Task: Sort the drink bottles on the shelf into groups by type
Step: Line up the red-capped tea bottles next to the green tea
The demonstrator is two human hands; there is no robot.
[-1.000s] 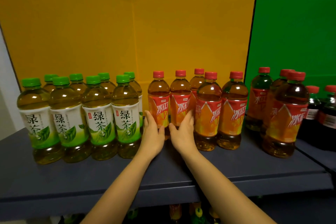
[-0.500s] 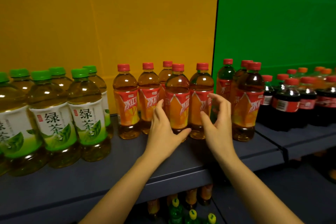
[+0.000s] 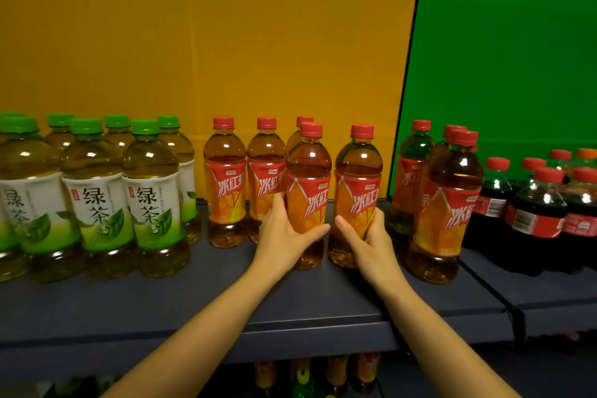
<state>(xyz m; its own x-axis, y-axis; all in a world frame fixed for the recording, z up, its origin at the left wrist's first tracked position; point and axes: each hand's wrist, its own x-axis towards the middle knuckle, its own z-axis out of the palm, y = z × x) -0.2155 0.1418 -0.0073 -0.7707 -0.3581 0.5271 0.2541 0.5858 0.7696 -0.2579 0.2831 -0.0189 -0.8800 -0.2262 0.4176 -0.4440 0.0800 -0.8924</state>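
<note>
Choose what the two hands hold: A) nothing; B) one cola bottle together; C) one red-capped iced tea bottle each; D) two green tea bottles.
C: the left hand grips the left iced tea bottle, the right hand grips the right iced tea bottle.

left hand [image 3: 284, 233] and right hand [image 3: 368, 241] side by side, fingers curled

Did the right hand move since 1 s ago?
Yes. The right hand moved right, toward the yellow-green backdrop seam, and now grips the front right iced tea bottle.
</note>
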